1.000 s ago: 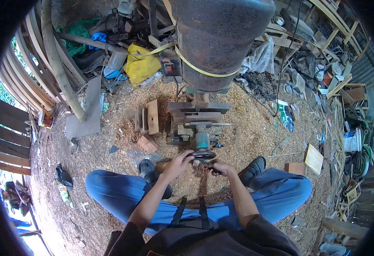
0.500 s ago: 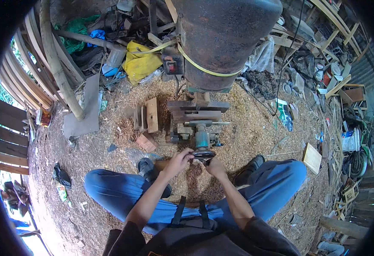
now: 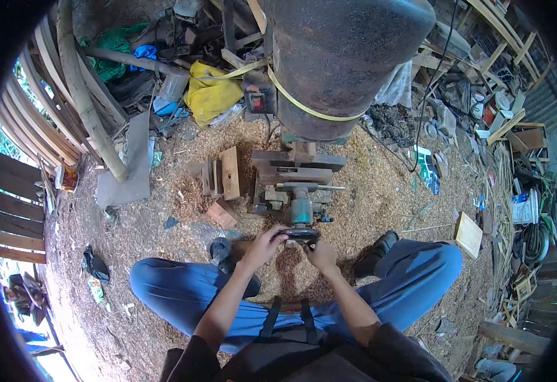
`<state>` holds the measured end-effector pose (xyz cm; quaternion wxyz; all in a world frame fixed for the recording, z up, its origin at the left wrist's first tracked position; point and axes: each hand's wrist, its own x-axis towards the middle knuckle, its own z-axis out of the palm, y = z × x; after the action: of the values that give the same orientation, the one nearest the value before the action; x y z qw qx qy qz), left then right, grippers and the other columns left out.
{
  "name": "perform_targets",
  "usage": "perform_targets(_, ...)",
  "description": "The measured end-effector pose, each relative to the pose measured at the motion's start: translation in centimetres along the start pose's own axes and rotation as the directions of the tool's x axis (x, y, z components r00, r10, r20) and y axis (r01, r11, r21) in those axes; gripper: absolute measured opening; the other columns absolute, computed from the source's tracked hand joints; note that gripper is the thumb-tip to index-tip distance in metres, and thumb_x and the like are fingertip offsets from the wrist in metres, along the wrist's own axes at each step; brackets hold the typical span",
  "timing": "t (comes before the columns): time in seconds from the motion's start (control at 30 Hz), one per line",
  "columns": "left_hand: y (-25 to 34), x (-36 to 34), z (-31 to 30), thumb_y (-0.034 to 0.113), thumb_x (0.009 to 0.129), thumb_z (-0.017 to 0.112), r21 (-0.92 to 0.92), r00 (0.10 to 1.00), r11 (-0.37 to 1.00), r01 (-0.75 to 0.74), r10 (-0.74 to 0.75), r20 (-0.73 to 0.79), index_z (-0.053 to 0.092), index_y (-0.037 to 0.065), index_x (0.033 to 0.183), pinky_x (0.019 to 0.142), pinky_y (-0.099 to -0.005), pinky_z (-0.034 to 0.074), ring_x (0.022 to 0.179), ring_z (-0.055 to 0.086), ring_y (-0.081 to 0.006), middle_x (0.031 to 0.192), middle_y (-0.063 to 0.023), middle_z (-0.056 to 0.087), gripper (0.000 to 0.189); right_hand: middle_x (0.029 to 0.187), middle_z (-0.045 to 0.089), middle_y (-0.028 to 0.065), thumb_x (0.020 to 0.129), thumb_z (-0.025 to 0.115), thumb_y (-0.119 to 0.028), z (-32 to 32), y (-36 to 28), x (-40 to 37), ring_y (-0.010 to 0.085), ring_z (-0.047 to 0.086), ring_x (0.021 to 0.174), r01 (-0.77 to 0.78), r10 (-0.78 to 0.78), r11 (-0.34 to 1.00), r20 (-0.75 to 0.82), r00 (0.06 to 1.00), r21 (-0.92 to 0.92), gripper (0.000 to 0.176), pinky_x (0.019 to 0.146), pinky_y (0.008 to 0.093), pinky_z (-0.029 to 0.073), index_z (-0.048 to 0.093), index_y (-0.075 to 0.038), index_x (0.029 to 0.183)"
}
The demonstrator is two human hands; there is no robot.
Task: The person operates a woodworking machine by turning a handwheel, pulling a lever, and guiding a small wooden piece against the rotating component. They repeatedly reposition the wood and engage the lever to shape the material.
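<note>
A dark round handwheel [image 3: 300, 233] sits at the near end of a machine with a teal cylindrical housing [image 3: 302, 211]. My left hand [image 3: 264, 248] grips the wheel's left side, fingers curled over its rim. On the right side, my right hand [image 3: 321, 256] is closed at the wheel's lower edge, its fingertips partly hidden. Beyond the housing are the metal jaws [image 3: 297, 173] of the machine. The large rusty machine body [image 3: 335, 57] rises above them, with a yellow strap [image 3: 316, 113] around it and a red switch [image 3: 257, 102] at its left.
Wood blocks [image 3: 229, 173] stand left of the jaws, and a reddish block [image 3: 222, 214] lies nearer. A pale board [image 3: 468, 235] rests at the right. Sawdust covers the ground. A black cable [image 3: 413, 149] hangs at the right, and a yellow cloth [image 3: 211, 94] lies at the back left.
My right hand has shifted round the wheel's lower right edge, slightly down and left relative to the wheel. The whole view has shifted slightly.
</note>
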<state>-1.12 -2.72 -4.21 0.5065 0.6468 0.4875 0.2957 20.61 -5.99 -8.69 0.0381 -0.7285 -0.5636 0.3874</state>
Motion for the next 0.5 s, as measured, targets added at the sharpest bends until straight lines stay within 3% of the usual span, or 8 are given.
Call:
perform_targets(0.1, -0.8, -0.3, 0.6, 0.017, 0.1, 0.063, -0.007, 0.996, 0.997, -0.072, 0.071, -0.046, 0.06, 0.005, 0.127, 0.081, -0.0383, 0.053, 0.091, 0.071, -0.0309, 0.1, -0.0186, 0.072, 0.03, 0.089, 0.071, 0.0265, 0.087, 0.072, -0.046, -2.0, -0.3, -1.8, 0.0436, 0.07, 0.088, -0.009, 0.013, 0.999, -0.115, 0.993, 0.034, 0.057, 0.08, 0.0518, 0.055, 0.064, -0.003, 0.125)
perform_targets(0.17, -1.0, -0.4, 0.6, 0.018, 0.1, 0.063, -0.002, 0.996, 0.998, -0.064, 0.064, -0.056, 0.06, 0.004, 0.128, 0.082, -0.0374, 0.053, 0.091, 0.07, -0.0278, 0.101, -0.0178, 0.072, 0.032, 0.102, 0.072, 0.0234, 0.088, 0.071, -0.042, -1.7, 0.9, -1.7, 0.0419, 0.068, 0.098, 0.168, -0.146, 0.985, -0.311, 0.939, 0.046, 0.044, 0.085, 0.052, 0.054, 0.069, -0.009, 0.116)
perform_targets(0.2, -0.5, -0.5, 0.3, 0.018, 0.1, 0.063, -0.001, 0.996, 0.998, -0.064, 0.064, -0.055, 0.06, 0.004, 0.128, 0.082, -0.0374, 0.053, 0.091, 0.07, -0.0278, 0.101, -0.0178, 0.072, 0.032, 0.102, 0.072, 0.0234, 0.088, 0.071, -0.042, -1.4, 1.3, -1.4, 0.0419, 0.068, 0.098, 0.167, -0.145, 0.985, -0.311, 0.939, 0.047, 0.044, 0.085, 0.052, 0.054, 0.069, -0.009, 0.116)
perform_targets(0.27, 0.6, -0.5, -0.1, 0.016, 0.099, 0.063, 0.0, 0.996, 0.996, 0.092, -0.092, 0.005, 0.062, 0.003, 0.128, 0.084, -0.0359, 0.053, 0.092, 0.07, -0.0243, 0.101, -0.0166, 0.073, 0.032, 0.097, 0.073, 0.0222, 0.086, 0.073, -0.042, -0.9, 2.0, -0.6, 0.0413, 0.069, 0.094, 0.046, -0.047, 0.999, -0.052, 0.998, -0.01, 0.043, 0.083, 0.0521, 0.054, 0.07, -0.01, 0.115)
perform_targets(0.37, -0.1, -0.5, 0.4, 0.013, 0.099, 0.063, 0.019, 0.998, 1.0, -0.018, 0.019, -0.065, 0.064, 0.002, 0.128, 0.084, -0.0336, 0.053, 0.092, 0.069, -0.0213, 0.103, -0.0159, 0.073, 0.031, 0.091, 0.073, 0.0208, 0.085, 0.074, -0.041, 0.7, 2.0, 0.6, 0.0401, 0.071, 0.089, 0.08, -0.082, 0.997, -0.105, 0.991, -0.023, 0.039, 0.079, 0.0519, 0.055, 0.073, -0.011, 0.111)
perform_targets(0.5, -0.6, -0.4, 0.7, 0.01, 0.098, 0.063, -0.012, 0.996, 0.999, 0.053, -0.054, -0.066, 0.065, 0.001, 0.126, 0.085, -0.0318, 0.053, 0.094, 0.071, -0.0215, 0.103, -0.0168, 0.074, 0.029, 0.087, 0.073, 0.0199, 0.085, 0.074, -0.04, 0.7, 1.3, -0.1, 0.0392, 0.071, 0.085, 0.084, -0.088, 0.996, -0.168, 0.982, -0.033, 0.033, 0.076, 0.0511, 0.056, 0.076, -0.015, 0.106)
